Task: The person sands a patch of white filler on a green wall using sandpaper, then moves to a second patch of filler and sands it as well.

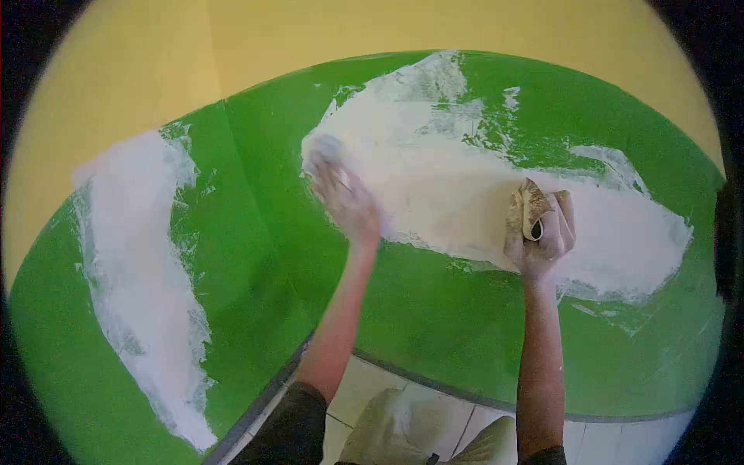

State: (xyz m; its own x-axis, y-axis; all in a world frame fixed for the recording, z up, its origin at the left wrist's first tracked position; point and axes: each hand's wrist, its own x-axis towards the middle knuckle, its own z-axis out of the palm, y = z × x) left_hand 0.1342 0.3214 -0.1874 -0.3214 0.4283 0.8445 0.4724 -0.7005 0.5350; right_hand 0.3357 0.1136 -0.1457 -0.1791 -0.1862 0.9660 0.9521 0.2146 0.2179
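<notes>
My left hand (345, 198) lies against the left end of a large white filler patch (434, 167) on the green wall. Its fingers stretch up and to the left, and motion blurs their tips. Nothing that I can make out is held in it. My right hand (552, 240) is closed around a folded, curled piece of sandpaper (533, 203), brown with white dust on it. That hand is in front of the right part of the same patch. White dust coats both hands.
A second white patch (143, 263) runs down the adjoining green wall (240, 294) on the left. Yellow paint (372, 27) lies above the curved green edge. Below are a dark skirting strip (434, 386), pale floor tiles (376, 380) and my light trousers (380, 434).
</notes>
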